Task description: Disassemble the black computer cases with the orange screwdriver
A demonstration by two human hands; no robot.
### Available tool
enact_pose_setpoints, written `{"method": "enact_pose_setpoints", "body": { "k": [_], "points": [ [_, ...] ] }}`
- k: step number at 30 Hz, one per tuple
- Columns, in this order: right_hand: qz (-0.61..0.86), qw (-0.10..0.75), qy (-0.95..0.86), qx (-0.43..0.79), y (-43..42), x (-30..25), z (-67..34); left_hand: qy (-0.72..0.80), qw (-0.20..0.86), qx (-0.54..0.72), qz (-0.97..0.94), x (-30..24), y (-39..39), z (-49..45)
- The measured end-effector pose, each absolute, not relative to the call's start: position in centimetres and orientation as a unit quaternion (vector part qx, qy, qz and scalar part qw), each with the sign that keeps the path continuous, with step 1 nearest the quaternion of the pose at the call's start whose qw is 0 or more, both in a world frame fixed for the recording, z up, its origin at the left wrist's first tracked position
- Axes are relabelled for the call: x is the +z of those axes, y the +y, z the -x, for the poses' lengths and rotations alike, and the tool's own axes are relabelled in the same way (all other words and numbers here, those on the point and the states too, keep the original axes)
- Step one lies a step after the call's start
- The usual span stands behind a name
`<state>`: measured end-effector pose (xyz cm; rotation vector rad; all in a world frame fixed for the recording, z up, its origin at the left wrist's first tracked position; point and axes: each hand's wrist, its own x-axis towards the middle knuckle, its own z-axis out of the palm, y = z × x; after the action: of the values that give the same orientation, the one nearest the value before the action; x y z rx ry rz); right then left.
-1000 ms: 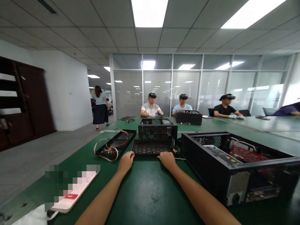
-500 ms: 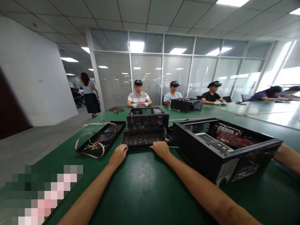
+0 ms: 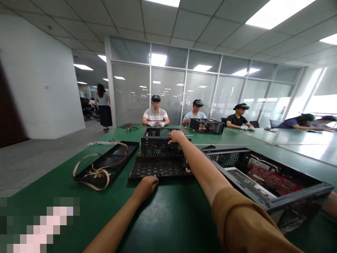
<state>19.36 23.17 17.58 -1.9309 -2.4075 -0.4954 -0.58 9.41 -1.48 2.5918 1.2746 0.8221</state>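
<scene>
My right hand (image 3: 177, 136) reaches far forward over the top of a small black metal cage (image 3: 155, 147). Its fingers are closed round a thin tool with an orange-red handle, which looks like a screwdriver (image 3: 188, 135). My left hand (image 3: 146, 186) rests on the green table (image 3: 168, 218) in a loose fist. It lies at the front edge of a flat black perforated panel (image 3: 158, 169) in front of the cage. Nothing shows in that hand.
A large open computer case (image 3: 263, 177) with a red board inside stands right of my arm. A black side panel (image 3: 116, 158) with beige ribbon cables (image 3: 89, 174) lies to the left. Three people sit across the table, one behind another case (image 3: 206, 125). Someone's arm (image 3: 330, 207) shows at the right edge.
My right hand has left the panel's front edge and stretched forward onto the top of the cage, holding the tool. My left hand has stayed near the panel's front edge.
</scene>
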Motion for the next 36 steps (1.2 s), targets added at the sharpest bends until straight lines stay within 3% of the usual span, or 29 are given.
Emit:
{"method": "enact_pose_setpoints", "body": {
  "k": [9, 18, 22, 28, 36],
  "points": [
    [0.584, -0.082, -0.800, -0.108, 28.7, 17.0, -19.5, 0.380, 0.041, 0.240, -0.892, -1.5, 10.8, 1.7],
    [0.640, 0.004, -0.758, -0.127, 27.2, 17.1, -19.1, 0.430, 0.021, 0.249, -0.867, -1.6, 14.1, 0.7],
    [0.675, 0.066, -0.722, -0.136, 22.9, 12.3, -15.7, 0.449, 0.016, 0.264, -0.854, -1.5, 17.6, 0.6],
    [0.722, 0.057, -0.684, -0.082, 16.2, 1.1, -15.0, 0.533, 0.023, 0.279, -0.798, -1.5, 22.5, -0.3],
    [0.761, 0.092, -0.635, -0.096, 23.4, -0.3, -16.9, 0.509, 0.023, 0.326, -0.796, -2.6, 21.7, 0.2]
  ]
}}
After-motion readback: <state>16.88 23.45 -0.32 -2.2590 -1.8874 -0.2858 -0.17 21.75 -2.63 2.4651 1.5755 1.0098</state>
